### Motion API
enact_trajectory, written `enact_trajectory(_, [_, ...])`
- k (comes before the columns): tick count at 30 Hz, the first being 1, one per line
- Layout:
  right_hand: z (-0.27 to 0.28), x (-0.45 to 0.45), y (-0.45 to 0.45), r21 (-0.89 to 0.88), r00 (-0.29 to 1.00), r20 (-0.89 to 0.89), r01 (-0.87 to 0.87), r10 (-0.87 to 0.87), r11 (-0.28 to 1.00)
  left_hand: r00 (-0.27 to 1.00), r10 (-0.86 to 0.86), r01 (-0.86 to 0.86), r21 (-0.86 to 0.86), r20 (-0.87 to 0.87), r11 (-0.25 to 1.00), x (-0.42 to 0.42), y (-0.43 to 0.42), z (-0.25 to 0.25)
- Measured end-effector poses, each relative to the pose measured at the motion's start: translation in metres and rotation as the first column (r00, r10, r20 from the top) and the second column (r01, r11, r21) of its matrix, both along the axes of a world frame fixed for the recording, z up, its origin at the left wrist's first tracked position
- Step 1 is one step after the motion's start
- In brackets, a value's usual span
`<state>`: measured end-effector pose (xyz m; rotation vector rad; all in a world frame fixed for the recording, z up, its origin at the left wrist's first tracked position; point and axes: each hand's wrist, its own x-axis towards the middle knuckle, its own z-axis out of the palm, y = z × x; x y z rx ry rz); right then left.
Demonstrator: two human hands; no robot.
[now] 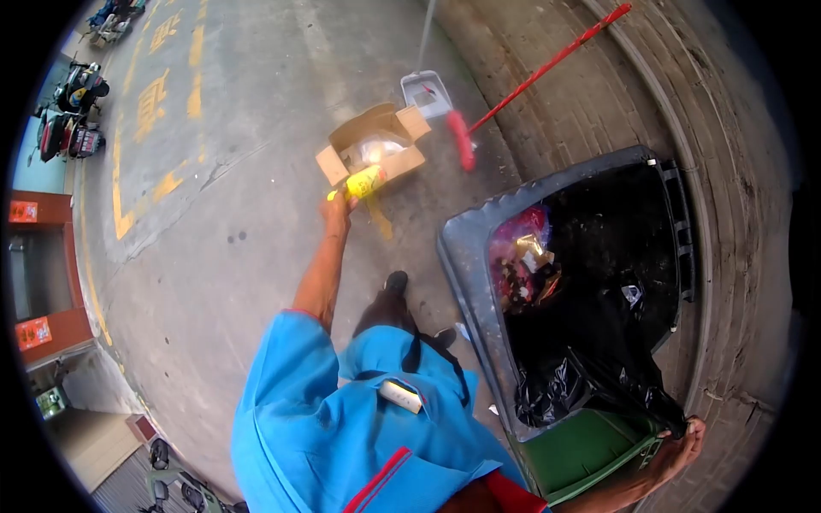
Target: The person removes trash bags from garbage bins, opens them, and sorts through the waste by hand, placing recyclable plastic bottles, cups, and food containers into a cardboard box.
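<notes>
My left hand [336,208], fingers closed, holds a yellow bottle [365,181] out in front of me. The bottle is at the near edge of an open cardboard box [398,164], which has clear plastic [376,149] inside. Down at the right, my right hand [689,439] grips the edge of a black garbage bag [590,376] at the rim of a wheeled bin. The bag lines the dark grey and green bin [469,248]. Pink plastic and other crumpled rubbish [526,256] lie in it.
Beyond the box are a long-handled dustpan [426,92] and a broom [462,141] with a red handle. Stone steps [684,111] run along the right. Parked motorbikes [77,111] and a red-framed doorway [53,256] are at the left. Yellow markings [167,184] cross the pavement.
</notes>
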<state>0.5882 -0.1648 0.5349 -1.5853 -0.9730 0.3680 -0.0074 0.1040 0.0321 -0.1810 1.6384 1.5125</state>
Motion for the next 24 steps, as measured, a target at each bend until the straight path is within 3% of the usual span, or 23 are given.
enact_trajectory(1, [0.002, 0.001, -0.004, -0.002, 1.000, 0.007, 0.008, -0.008, 1.000, 0.999, -0.053, 0.054, 0.065, -0.009, 0.996, -0.006, 0.024, 0.000])
enact_trajectory(3, [0.011, 0.007, -0.011, -0.168, 0.997, 0.049, -0.054, 0.063, 0.984, 0.970, -0.244, 0.241, 0.155, 0.004, 0.958, -0.023, 0.062, -0.014])
enact_trajectory(6, [0.014, -0.024, 0.003, -0.093, 0.993, 0.113, 0.058, -0.047, 0.994, 0.962, -0.272, 0.272, 0.004, 0.026, 0.962, -0.040, 0.097, -0.019])
enact_trajectory(10, [0.019, -0.021, 0.000, -0.106, 0.993, 0.114, -0.016, 0.028, 0.994, 0.949, -0.296, 0.305, -0.077, 0.106, 0.949, -0.014, 0.093, 0.031])
enact_trajectory(13, [0.017, -0.007, -0.009, -0.093, 0.995, 0.066, -0.065, 0.071, 0.994, 0.826, -0.563, 0.562, 0.136, -0.039, 0.816, 0.026, 0.080, 0.092])
enact_trajectory(15, [0.022, -0.027, 0.001, -0.083, 0.978, 0.182, -0.089, 0.103, 0.993, 0.723, -0.656, 0.690, 0.274, -0.217, 0.670, 0.066, 0.073, 0.161])
enact_trajectory(17, [0.017, -0.029, -0.006, -0.069, 0.868, 0.458, -0.182, 0.193, 0.981, 0.591, -0.708, 0.796, 0.424, -0.387, 0.432, 0.123, 0.062, 0.243])
enact_trajectory(18, [0.025, -0.056, -0.004, -0.119, 0.922, 0.335, -0.163, 0.194, 0.979, 0.497, -0.742, 0.847, 0.437, -0.451, 0.302, 0.152, 0.055, 0.279])
enact_trajectory(20, [0.028, -0.078, 0.002, -0.128, 0.849, 0.326, -0.397, 0.417, 0.909, 0.279, -0.739, 0.897, 0.440, -0.613, -0.026, 0.214, 0.017, 0.355])
enact_trajectory(21, [0.020, -0.089, 0.001, -0.032, 0.850, 0.342, -0.416, 0.401, 0.909, 0.180, -0.718, 0.873, 0.446, -0.673, -0.198, 0.242, 0.002, 0.377])
enact_trajectory(22, [0.016, -0.094, -0.003, -0.008, 0.826, 0.390, -0.438, 0.407, 0.899, 0.064, -0.642, 0.865, 0.363, -0.764, -0.347, 0.271, -0.016, 0.391])
enact_trajectory(23, [0.016, -0.096, -0.005, 0.016, 0.802, 0.299, -0.546, 0.517, 0.838, -0.041, -0.540, 0.839, 0.265, -0.841, -0.476, 0.299, -0.032, 0.402])
enact_trajectory(24, [0.013, -0.097, -0.009, 0.028, 0.779, 0.270, -0.594, 0.567, 0.804, -0.065, -0.409, 0.803, 0.195, -0.910, -0.562, 0.325, -0.042, 0.405])
